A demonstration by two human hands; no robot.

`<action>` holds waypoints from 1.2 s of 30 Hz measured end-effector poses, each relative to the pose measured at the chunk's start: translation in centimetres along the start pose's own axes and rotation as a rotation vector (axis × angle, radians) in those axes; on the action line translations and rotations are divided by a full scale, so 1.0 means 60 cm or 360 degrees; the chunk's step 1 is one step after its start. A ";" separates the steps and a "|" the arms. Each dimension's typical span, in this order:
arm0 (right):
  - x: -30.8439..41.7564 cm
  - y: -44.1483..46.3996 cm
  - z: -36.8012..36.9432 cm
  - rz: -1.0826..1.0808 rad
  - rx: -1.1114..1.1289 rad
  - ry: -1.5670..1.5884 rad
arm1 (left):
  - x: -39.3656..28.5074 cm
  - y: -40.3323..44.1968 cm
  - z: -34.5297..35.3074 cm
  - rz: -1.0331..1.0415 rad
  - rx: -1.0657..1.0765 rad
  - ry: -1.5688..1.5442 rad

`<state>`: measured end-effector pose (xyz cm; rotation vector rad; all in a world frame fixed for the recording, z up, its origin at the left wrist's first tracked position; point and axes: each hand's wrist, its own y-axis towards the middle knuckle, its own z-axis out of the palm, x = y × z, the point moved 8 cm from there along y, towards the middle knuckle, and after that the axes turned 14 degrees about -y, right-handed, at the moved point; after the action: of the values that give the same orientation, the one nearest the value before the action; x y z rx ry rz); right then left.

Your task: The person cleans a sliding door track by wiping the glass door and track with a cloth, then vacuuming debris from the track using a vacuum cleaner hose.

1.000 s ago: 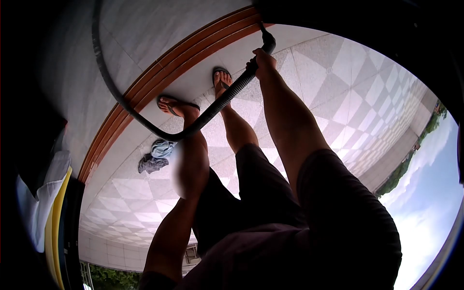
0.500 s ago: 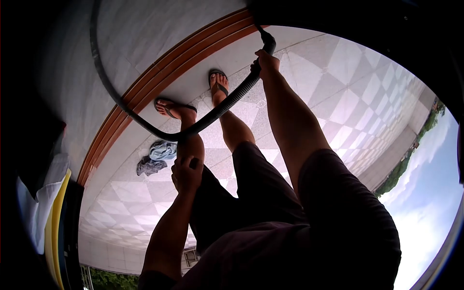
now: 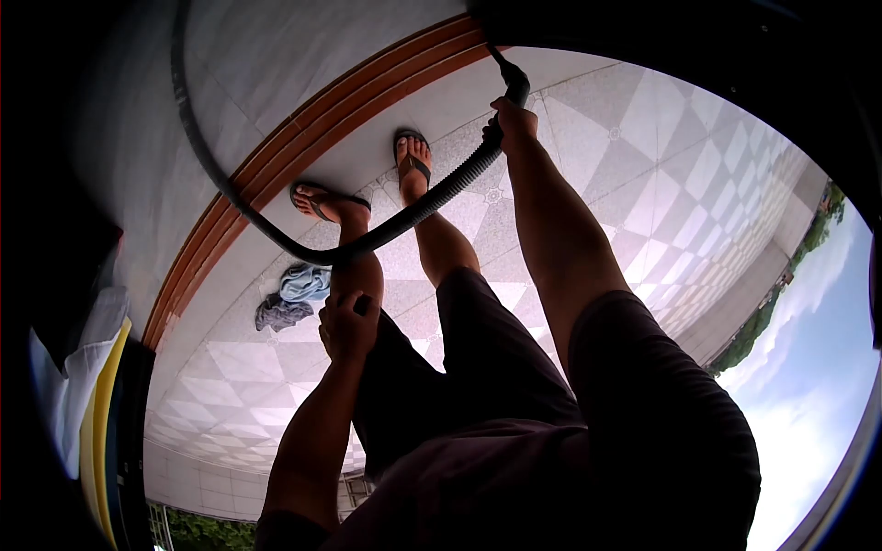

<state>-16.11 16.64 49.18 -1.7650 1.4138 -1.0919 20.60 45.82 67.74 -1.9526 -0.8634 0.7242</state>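
My right hand (image 3: 516, 127) is closed around the bent black end of a vacuum cleaner hose (image 3: 450, 188). From this grip a narrow nozzle (image 3: 497, 55) points up to the far end of a brown grooved door track (image 3: 303, 136); its tip is hard to make out in the shadow. The ribbed hose sags across in front of my shins, crosses the track and runs off over the floor at upper left. My left hand (image 3: 349, 326) rests on my left knee with its fingers curled over it. A dark patch shows between thumb and fingers; I cannot tell whether it is a gap.
Crumpled blue and grey cloths (image 3: 299, 296) lie on the tiled floor (image 3: 634, 211) beside my left leg. My feet in flip-flops (image 3: 412, 161) stand close to the track. White and yellow fabric (image 3: 96, 386) hangs at the left edge. A dark door or frame borders the right.
My right hand and the nozzle end have shifted very slightly to the right and down. My left hand stays on the knee. The view has moved a little.
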 end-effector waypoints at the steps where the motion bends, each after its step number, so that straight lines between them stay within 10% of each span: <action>1: 0.009 0.008 -0.015 0.0016 -0.0019 -0.0001 | 0.001 -0.001 0.001 0.0008 -0.0005 0.0007; 36: 0.045 0.095 -0.025 -0.0166 -0.0001 -0.0030 | 0.011 0.001 -0.004 0.0085 -0.0014 -0.0031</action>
<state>-19.81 12.74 45.59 -1.8630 1.3236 -1.1252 21.17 46.19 67.67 -1.9858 -0.8302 0.7733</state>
